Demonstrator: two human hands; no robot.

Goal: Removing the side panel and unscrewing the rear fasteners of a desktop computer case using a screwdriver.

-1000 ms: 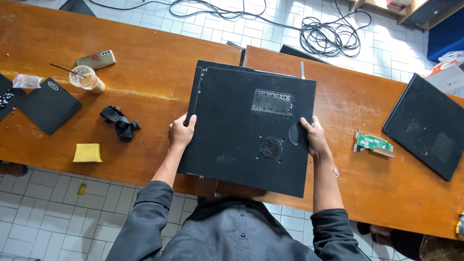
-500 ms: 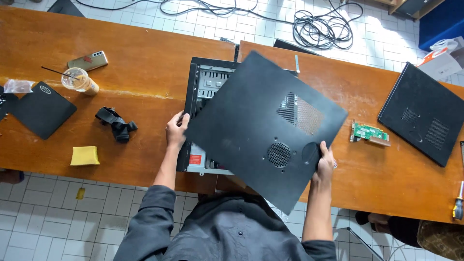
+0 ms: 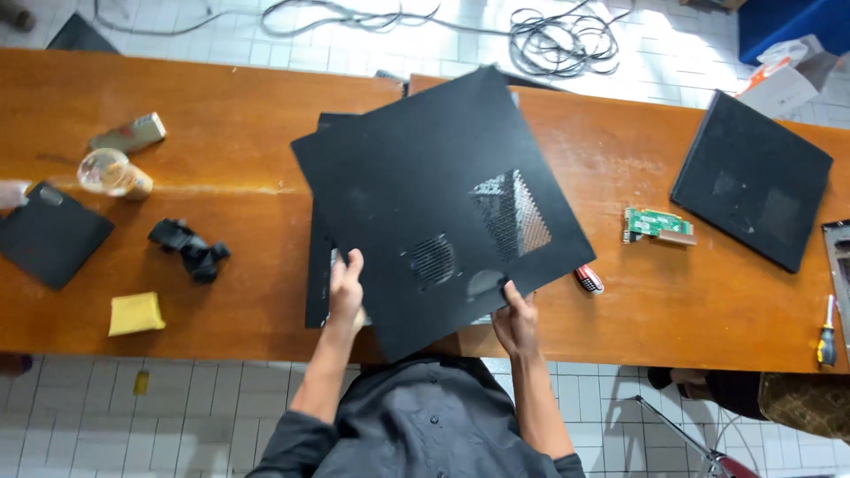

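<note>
The black side panel [image 3: 443, 208], flat on the computer case [image 3: 317, 283] a second ago, now tilts above it and the wooden surface [image 3: 221, 133], left hand [image 3: 345, 288] and right hand [image 3: 515, 320] each clamped in a grip on its near edge, so the case is opened.

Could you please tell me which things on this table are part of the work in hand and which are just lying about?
In hand:
flat black metal side panel with vent grilles
open black computer case
left hand
right hand

Lying about:
green circuit card
second black panel
yellow sponge
screwdriver
</note>
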